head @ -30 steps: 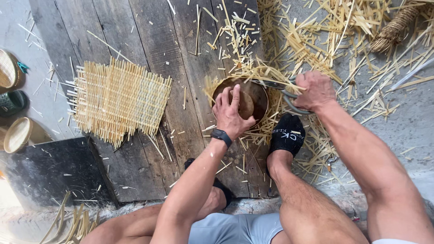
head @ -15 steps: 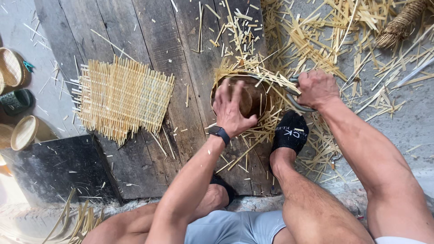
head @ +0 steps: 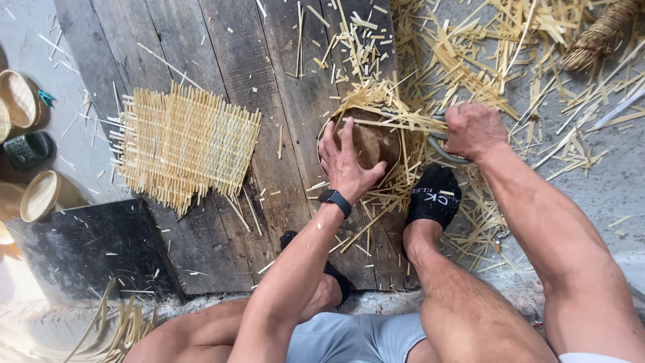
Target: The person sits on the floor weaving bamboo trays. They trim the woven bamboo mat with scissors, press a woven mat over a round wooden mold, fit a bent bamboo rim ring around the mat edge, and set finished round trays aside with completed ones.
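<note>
A round brown wooden form (head: 373, 141) stands on the plank floor, ringed by pale bamboo strips (head: 376, 107) that bend around its rim. My left hand (head: 346, 161) lies flat on its near left side, fingers spread, a dark watch on the wrist. My right hand (head: 474, 128) is closed on a curved grey metal tool (head: 443, 151) at the form's right edge. My right foot in a black sock (head: 435, 198) rests on strips just below it.
A flat woven bamboo mat (head: 185, 144) lies on the dark wooden planks (head: 269, 81) to the left. Several small baskets (head: 37, 195) sit at the far left. Loose strips (head: 510, 54) litter the concrete to the right. A black slab (head: 80, 249) lies lower left.
My left hand has shifted lower on the form with fingers spread wider. My right hand stays on the tool at the rim.
</note>
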